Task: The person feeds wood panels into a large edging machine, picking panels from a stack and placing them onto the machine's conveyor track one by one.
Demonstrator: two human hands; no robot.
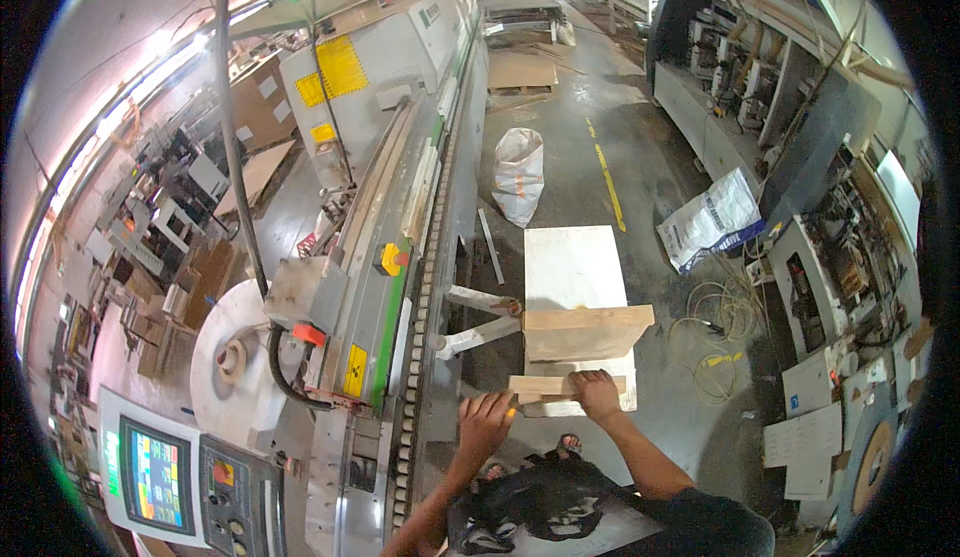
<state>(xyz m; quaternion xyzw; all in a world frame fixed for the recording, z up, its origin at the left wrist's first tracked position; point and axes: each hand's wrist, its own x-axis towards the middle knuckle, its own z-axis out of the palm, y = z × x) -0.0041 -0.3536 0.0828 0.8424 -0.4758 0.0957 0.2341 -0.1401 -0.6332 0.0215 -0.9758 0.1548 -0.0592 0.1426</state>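
Note:
Low in the middle of the head view, my right hand point(596, 393) grips the right part of a short pale wooden board point(544, 385). Close to the board's left end is my left hand point(486, 420), its fingers curled, with something small and orange at the fingertips; whether it also holds the board is not clear. Just beyond my hands, a stack of wooden boards point(581, 334) rests on a long white panel-topped table point(574, 257). The board in my right hand is over the near end of that table.
An edge-banding machine point(427, 257) with a roller track runs along the left, its control panel point(156, 474) at lower left. A white woven sack point(518, 174) stands beyond the table. Coiled hoses point(709, 347) and a plastic bag point(709, 219) lie on the floor at right.

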